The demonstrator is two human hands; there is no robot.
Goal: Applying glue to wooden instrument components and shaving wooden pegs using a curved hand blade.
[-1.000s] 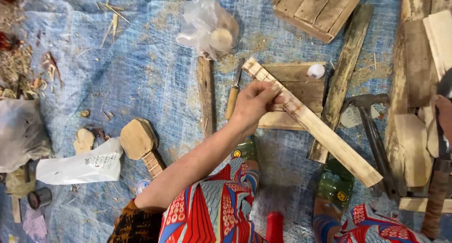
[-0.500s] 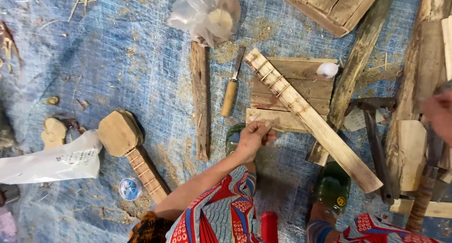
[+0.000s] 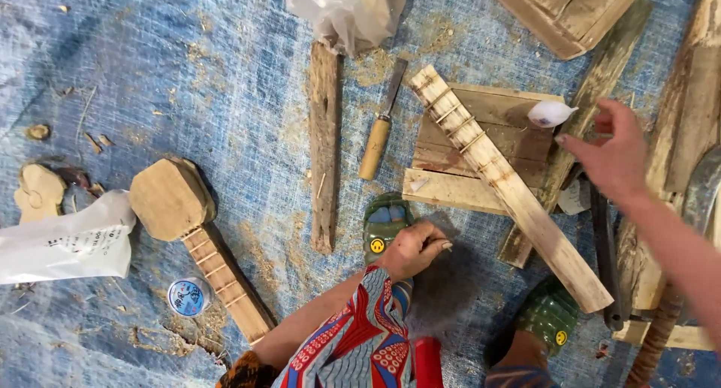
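My left hand (image 3: 414, 249) rests by my green shoe (image 3: 381, 224) on the blue tarp, fingers curled shut; whether it pinches something small I cannot tell. My right hand (image 3: 610, 157) hovers with fingers apart at the right end of a flat wooden board (image 3: 488, 121), close to a small white piece (image 3: 550, 112) lying there. A long pale wooden strip with thin cross pins (image 3: 518, 196) lies diagonally over the board, untouched. A wooden-handled chisel (image 3: 379, 132) lies left of the board.
A rough wooden stick (image 3: 324, 147) lies beside the chisel. A carved wooden block with a fretted neck (image 3: 176, 204), a small round tin (image 3: 188, 296) and a white bag (image 3: 67, 245) are at left. A clear plastic bag (image 3: 349, 9), a wooden crate (image 3: 571, 9), planks and tools (image 3: 676, 155) are at top and right.
My left hand let go of the pinned strip and drew back toward my shoe. My right hand came in from the right edge toward the white piece.
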